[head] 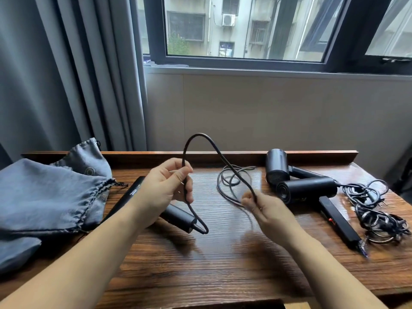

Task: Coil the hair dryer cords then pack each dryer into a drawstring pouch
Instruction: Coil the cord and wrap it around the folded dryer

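Item: black cord (201, 139), arching above the wooden table (223, 253) between your hands; your left hand (167, 186) curls its fingers around one leg, your right hand (263, 204) pinches the other at the fingertips, blurred. Below your left hand the cord runs into the handle of a dryer (178, 217) lying on the table, its slack looped beyond your right hand. Surrounding: grey drawstring pouches (51, 192) left; two more dryers (307, 188) and tangled cords (376, 208) right.
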A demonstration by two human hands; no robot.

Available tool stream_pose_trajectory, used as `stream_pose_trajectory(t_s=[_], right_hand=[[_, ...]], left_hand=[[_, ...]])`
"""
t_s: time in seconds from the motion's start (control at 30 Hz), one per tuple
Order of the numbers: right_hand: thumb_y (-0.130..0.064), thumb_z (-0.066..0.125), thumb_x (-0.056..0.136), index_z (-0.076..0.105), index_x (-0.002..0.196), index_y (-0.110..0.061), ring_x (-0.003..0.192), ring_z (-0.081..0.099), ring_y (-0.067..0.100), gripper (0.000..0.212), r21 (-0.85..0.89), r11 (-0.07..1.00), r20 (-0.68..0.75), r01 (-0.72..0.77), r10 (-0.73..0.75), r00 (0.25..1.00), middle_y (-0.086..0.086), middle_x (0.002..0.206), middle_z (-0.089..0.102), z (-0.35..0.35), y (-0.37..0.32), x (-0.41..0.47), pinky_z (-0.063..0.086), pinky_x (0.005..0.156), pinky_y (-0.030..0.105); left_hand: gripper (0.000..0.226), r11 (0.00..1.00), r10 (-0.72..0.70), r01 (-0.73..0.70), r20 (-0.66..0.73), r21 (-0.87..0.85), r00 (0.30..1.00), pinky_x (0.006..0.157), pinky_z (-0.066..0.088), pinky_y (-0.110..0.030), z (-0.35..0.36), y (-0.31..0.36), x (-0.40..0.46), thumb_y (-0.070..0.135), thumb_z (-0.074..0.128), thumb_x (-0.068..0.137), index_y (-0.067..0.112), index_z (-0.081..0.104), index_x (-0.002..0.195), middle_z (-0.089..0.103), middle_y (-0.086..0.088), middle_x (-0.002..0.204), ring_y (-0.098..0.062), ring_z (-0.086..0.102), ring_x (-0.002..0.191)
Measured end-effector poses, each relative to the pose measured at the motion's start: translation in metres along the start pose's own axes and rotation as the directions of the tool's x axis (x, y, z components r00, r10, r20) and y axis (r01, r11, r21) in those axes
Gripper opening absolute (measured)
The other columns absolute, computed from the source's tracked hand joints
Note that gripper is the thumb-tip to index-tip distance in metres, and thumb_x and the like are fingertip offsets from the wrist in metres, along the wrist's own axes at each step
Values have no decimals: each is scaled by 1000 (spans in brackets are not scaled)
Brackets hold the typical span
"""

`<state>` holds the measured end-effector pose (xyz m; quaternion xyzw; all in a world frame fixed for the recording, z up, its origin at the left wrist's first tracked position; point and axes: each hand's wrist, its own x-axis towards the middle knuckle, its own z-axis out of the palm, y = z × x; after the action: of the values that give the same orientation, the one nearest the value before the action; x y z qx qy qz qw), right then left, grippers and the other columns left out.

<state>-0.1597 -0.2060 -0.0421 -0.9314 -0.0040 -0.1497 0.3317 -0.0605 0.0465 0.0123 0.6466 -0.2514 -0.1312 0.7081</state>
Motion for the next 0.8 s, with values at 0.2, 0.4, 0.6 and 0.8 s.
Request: stream_pose_trajectory(t_s=[0.2, 0.4, 0.6, 0.8], right_hand=[[-43, 47, 99, 47, 120, -27, 104, 59, 28, 26, -545, 828, -81, -129, 101, 992, 2, 105, 60, -20, 9, 28, 46, 79, 40], [-42, 49, 97, 59, 119, -24, 111, 55, 26, 30, -593, 802, 84, -74, 153, 985, 1, 117, 64, 13, 26, 47, 48, 92, 40], [-39, 61, 92, 68, 97, -24, 99, 58, 24, 17, -590, 805, 72, 65, -28, 997, -1, 96, 62, 11, 14, 44, 49, 77, 35], [-15, 64, 86, 74, 94, -17, 79, 55, 38, 13, -659, 712, -457, -243, -122, 881, 14, 86, 57, -66, 7, 64, 48, 62, 38]], left_hand=[[13, 930, 128, -98, -60, 355, 990, 54, 49, -37, -4, -5, 3, 10, 56, 99, 17, 67, 96, 64, -8, 66, -27, 59, 51], [8, 912, 85, -74, -12, 403, 996, 58, 56, -41, 5, -10, -1, 12, 55, 100, 12, 64, 99, 68, -13, 68, -29, 67, 56], [9, 949, 45, -41, -6, 312, 999, 57, 54, -36, 6, -12, -4, 13, 53, 100, 9, 61, 101, 68, -17, 70, -30, 66, 59], [9, 965, 24, -31, 28, 259, 999, 58, 54, -34, 7, -16, -4, 13, 54, 100, 12, 63, 101, 71, -15, 74, -30, 70, 65]])
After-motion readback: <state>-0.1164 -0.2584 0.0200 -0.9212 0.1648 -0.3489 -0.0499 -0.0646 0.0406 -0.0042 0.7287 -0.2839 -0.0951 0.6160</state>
